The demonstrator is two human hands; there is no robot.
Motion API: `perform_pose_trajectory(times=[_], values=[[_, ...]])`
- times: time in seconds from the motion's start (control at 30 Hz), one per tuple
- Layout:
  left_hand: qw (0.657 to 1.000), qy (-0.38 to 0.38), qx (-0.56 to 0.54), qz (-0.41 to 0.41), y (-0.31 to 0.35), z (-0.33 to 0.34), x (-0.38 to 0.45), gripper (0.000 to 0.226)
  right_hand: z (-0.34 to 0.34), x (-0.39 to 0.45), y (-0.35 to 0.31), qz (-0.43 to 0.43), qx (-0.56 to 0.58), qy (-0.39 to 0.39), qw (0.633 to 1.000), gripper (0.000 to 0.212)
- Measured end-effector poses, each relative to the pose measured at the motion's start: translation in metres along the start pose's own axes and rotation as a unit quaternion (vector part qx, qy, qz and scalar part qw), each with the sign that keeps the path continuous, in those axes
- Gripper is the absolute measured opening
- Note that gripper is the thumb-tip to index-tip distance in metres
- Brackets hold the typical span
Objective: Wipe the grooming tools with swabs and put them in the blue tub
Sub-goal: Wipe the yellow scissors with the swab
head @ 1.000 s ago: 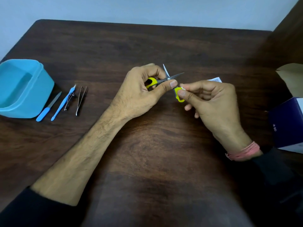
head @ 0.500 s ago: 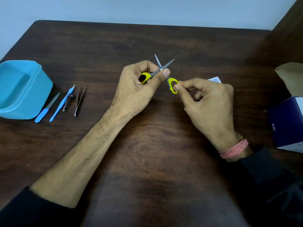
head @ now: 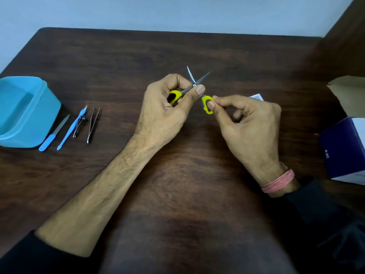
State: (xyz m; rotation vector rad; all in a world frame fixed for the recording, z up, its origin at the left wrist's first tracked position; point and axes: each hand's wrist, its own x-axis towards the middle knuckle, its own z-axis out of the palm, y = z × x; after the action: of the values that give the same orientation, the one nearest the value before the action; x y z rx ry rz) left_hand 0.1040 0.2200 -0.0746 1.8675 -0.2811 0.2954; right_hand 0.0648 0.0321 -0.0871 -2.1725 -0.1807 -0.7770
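Dark wood worktop [head: 177, 194], pale wall behind. Scissors [head: 194, 84] held mid-worktop, blades splayed, pointing far. Left hand [head: 164, 111] grips one yellow loop, right hand [head: 246, 123] pinches the other. Blue tub [head: 42, 95] well left, nearer the left hand. Since a second ago: scissors lifted, blades swung farther away.

Dark table [head: 177, 52], purple box [head: 343, 151]
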Motion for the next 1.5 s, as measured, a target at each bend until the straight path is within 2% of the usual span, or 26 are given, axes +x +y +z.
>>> perform_pose_trajectory(times=[0.1, 0.2, 0.3, 0.43, 0.67, 0.9, 1.07, 1.13, 1.23, 1.4, 1.5], values=[[1.000, -0.009, 0.004, 0.008, 0.002, 0.002, -0.001, 0.031, -0.001, 0.000, 0.001, -0.026, 0.003, 0.016, 1.000, 0.008], [1.000, 0.019, 0.000, 0.012, 0.002, 0.001, -0.001, 0.031, 0.001, 0.002, 0.003, -0.023, 0.014, 0.008, 1.000, 0.010], [0.999, 0.044, -0.020, 0.009, 0.003, 0.001, -0.001, 0.025, 0.003, 0.000, 0.001, 0.026, 0.060, -0.007, 0.998, 0.009], [0.999, 0.034, -0.013, 0.018, 0.004, 0.005, -0.003, 0.030, 0.003, 0.002, 0.001, 0.091, 0.128, -0.021, 0.987, 0.006], [0.994, 0.087, -0.063, 0.002, 0.009, 0.003, -0.002, 0.025, 0.008, 0.003, -0.005, 0.190, 0.253, -0.062, 0.947, 0.004], [0.982, 0.099, -0.149, -0.064, 0.014, 0.007, -0.004, 0.022, 0.002, 0.009, -0.015, 0.309, 0.350, -0.135, 0.874, 0.011], [0.938, 0.054, -0.299, -0.168, 0.017, 0.010, -0.007, 0.026, 0.002, 0.009, -0.026, 0.346, 0.458, -0.178, 0.799, 0.020], [0.924, 0.032, -0.332, -0.186, 0.017, 0.011, -0.006, 0.022, 0.001, 0.010, -0.028, 0.367, 0.500, -0.189, 0.762, 0.016], [0.920, 0.013, -0.342, -0.193, 0.020, 0.011, -0.006, 0.021, -0.001, 0.013, -0.029, 0.397, 0.532, -0.195, 0.723, 0.010], [0.919, -0.001, -0.331, -0.212, 0.025, 0.009, -0.007, 0.024, -0.006, 0.019, -0.026, 0.429, 0.561, -0.209, 0.676, 0.017], [0.907, -0.008, -0.354, -0.229, 0.027, 0.008, -0.008, 0.022, -0.007, 0.020, -0.026, 0.435, 0.567, -0.223, 0.663, 0.020]])
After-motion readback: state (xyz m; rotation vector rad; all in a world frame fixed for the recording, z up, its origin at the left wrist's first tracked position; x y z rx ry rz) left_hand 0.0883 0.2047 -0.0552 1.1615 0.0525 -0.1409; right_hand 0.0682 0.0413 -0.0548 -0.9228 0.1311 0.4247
